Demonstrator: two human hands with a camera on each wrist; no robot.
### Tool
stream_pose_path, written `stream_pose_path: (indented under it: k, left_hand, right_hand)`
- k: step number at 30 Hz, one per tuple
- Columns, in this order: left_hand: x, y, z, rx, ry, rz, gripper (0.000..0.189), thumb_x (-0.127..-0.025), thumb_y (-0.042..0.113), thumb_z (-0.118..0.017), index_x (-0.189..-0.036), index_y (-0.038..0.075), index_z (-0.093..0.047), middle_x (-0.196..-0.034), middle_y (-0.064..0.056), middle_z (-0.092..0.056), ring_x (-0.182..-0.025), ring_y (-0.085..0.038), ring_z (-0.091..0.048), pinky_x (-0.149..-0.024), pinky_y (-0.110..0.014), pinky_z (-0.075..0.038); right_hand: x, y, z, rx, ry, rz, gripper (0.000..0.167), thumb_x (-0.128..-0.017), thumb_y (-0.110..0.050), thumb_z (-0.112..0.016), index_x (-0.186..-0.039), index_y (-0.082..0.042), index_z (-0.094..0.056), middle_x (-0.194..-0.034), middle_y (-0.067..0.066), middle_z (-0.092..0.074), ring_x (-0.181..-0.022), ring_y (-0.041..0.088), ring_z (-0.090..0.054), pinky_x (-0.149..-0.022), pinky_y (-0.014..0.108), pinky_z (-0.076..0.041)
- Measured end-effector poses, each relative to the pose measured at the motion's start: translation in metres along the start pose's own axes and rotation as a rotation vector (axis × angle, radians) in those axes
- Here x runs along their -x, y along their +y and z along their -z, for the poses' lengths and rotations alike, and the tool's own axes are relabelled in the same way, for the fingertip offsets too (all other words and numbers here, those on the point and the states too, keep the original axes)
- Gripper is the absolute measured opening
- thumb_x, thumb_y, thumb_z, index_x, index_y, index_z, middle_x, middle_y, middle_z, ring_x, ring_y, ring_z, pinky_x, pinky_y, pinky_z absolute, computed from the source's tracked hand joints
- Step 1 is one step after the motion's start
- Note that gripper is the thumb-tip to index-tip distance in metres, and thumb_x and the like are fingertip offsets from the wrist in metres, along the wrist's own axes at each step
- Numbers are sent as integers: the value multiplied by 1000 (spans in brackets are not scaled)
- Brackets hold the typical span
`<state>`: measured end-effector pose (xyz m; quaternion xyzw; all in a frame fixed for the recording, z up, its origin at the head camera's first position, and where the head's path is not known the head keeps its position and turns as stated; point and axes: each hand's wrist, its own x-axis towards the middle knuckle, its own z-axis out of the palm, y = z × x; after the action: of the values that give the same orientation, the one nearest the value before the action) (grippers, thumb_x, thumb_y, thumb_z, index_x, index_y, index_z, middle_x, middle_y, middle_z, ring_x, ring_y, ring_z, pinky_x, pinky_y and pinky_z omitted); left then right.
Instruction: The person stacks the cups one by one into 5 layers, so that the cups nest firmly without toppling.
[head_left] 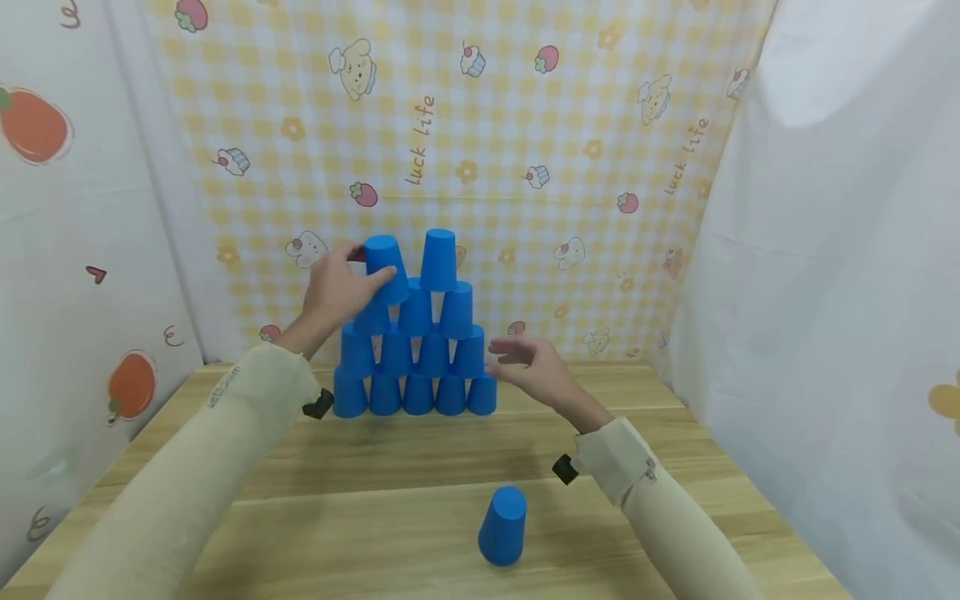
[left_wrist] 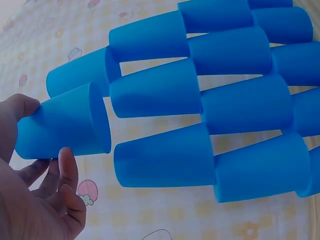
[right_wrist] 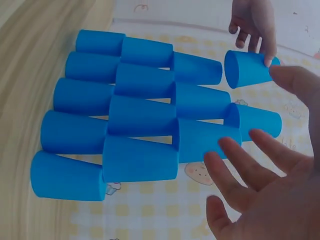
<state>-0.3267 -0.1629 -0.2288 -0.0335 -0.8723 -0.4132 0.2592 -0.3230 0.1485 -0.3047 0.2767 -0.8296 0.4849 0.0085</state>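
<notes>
My left hand (head_left: pixel 336 287) pinches a blue cup (head_left: pixel 384 265) between thumb and fingers, mouth downward and slightly tilted. A narrow gap shows between it and the row below in both wrist views. Under it rises a pyramid of upside-down blue cups (head_left: pixel 415 310), with three in its third row. One top cup (head_left: pixel 438 260) sits at the right, beside the held one. My right hand (head_left: pixel 542 373) is raised at the pyramid's right side, fingers spread and holding nothing; in the right wrist view its fingers (right_wrist: pixel 245 162) appear in front of the cups.
A single upside-down blue cup (head_left: pixel 504 525) stands near the front of the wooden table (head_left: pixel 360 500). Close behind the pyramid hangs a yellow checked cloth (head_left: pixel 495 217). White cloths (head_left: pixel 832 275) close in the left and right sides.
</notes>
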Motion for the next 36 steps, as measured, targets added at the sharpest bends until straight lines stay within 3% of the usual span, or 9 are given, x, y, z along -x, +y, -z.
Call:
stream_pose_path:
  k: [8, 11, 16, 22, 26, 36]
  left_hand:
    - [-17, 6, 3, -12, 15, 4, 70, -94, 49, -63, -143, 3, -46, -139, -19, -55, -127, -39, -52, -104, -59, -42]
    - [-21, 5, 2, -11, 9, 19, 72, -94, 50, -62, -145, 3, -45, -141, -19, -54, -127, -39, -52, -104, -59, -42]
    - [-26, 3, -1, -8, 11, 35, 71, -94, 50, -62, -145, 3, -45, -141, -19, -53, -126, -40, -53, -103, -60, -42]
    - [-32, -1, -5, -24, 12, 48, 71, -94, 48, -63, -145, 3, -45, -141, -19, -53, -125, -40, -53, -102, -60, -43]
    - [-34, -4, -5, -37, 7, 59, 70, -94, 46, -63, -146, 4, -44, -142, -19, -52, -126, -41, -53, -102, -60, -43]
    - [-36, -15, -13, -78, -40, 67, 63, -95, 41, -65, -144, 6, -48, -143, -18, -52, -126, -40, -53, -100, -60, -45]
  right_hand:
    - [30, 8, 0, 121, -373, 10, 49, -91, -33, -71, -136, -16, -58, -131, 1, -64, -118, 21, -60, -98, 50, -47]
    - [37, 17, -4, 123, -455, 2, 50, -91, -34, -72, -135, -15, -58, -129, 2, -65, -115, 17, -61, -96, 49, -47]
    - [48, 34, -7, 58, -509, -14, 50, -90, -28, -72, -136, -13, -58, -129, 6, -65, -113, 16, -62, -94, 42, -50]
    - [64, 51, -8, 15, -571, -14, 53, -88, -29, -74, -136, -12, -57, -128, 2, -66, -116, 29, -62, -88, 33, -53]
    - [72, 58, -7, -22, -625, -8, 57, -87, -31, -75, -137, -10, -56, -129, 4, -65, -117, 33, -62, -87, 33, -55]
    - [79, 72, -13, -106, -731, -34, 69, -84, -25, -79, -140, 1, -49, -133, 5, -62, -115, 14, -61, -87, 36, -55]
